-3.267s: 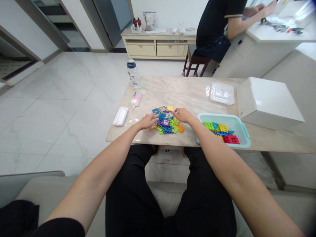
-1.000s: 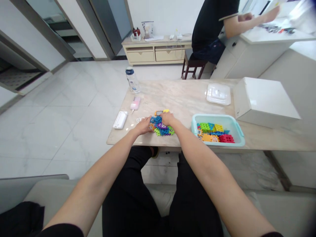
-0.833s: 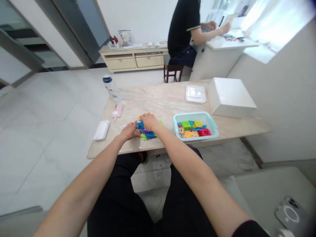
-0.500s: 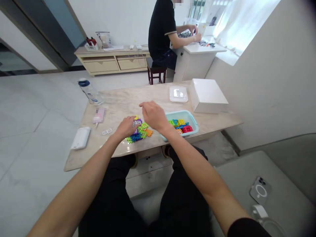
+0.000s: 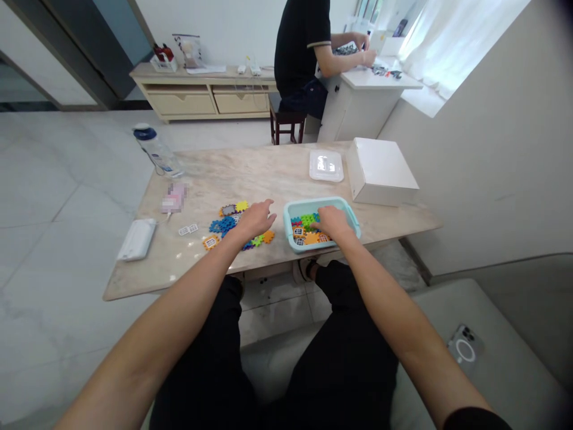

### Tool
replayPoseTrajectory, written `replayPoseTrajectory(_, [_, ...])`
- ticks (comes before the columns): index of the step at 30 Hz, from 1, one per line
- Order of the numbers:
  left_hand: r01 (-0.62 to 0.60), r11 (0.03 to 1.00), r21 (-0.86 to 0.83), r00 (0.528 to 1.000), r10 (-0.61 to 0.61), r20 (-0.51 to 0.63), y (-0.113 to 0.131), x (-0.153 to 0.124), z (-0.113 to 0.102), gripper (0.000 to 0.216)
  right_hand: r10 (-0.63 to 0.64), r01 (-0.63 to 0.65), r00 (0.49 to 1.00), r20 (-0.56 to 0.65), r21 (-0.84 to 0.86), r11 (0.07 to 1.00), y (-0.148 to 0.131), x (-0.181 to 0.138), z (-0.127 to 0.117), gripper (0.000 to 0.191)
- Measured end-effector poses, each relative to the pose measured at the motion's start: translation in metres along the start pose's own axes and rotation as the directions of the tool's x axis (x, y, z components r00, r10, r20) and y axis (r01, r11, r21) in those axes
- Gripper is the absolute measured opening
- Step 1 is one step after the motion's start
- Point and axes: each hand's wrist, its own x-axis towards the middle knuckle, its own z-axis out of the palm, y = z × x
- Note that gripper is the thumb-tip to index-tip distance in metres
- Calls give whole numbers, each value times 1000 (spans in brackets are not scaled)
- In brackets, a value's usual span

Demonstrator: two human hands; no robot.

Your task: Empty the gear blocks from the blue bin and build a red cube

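My left hand [image 5: 258, 218] hovers over the right side of a loose pile of plastic interlocking pieces [image 5: 227, 223], its thumb and fingers apart with nothing visible between them. Blue, orange, yellow, green and purple show in the pile, some pieces bearing white window grids; my hand and forearm cover part of it. My right hand [image 5: 333, 223] reaches down into a pale blue plastic basket [image 5: 290, 228], thumb and index finger apart over the pieces inside. Green, orange, blue and red pieces [image 5: 308, 221] lie there, partly hidden under that hand.
Left on the table lie two small white window pieces [image 5: 188, 229], a white packet [image 5: 138, 239], a pink item [image 5: 174, 197] and a water bottle [image 5: 157, 151]. Behind the basket are a clear lidded container [image 5: 326, 166] and a white box [image 5: 382, 171]. A person [image 5: 302, 54] sits at another table.
My left hand has lifted off the pile and shifted right. My right hand has gone from the air beside the pile into the basket. The pile looks more spread out to the left.
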Motion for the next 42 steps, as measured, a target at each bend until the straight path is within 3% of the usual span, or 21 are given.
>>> replayPoseTrajectory(4, [35, 999, -2, 999, -35, 7, -9, -1, 1, 64, 57, -55, 996, 70, -31, 998, -11, 7, 0, 60])
replayPoseTrajectory(16, [87, 995, -45, 996, -85, 28, -24, 3, 4, 60, 53, -52, 997, 47, -33, 998, -37, 9, 12, 38])
replayPoseTrajectory(25, [83, 996, -35, 996, -81, 41, -22, 2, 3, 55, 118, -119, 993, -18, -35, 992, -18, 7, 11, 35])
replayPoseTrajectory(36, [67, 996, -52, 998, -67, -4, -30, 0, 0, 55, 121, -121, 993, -12, 11, 993, -9, 12, 17, 38])
replayPoseTrajectory(42, [54, 996, -76, 998, -57, -35, -35, -4, -8, 53, 165, -165, 986, 15, 66, 984, 1, 9, 6, 39])
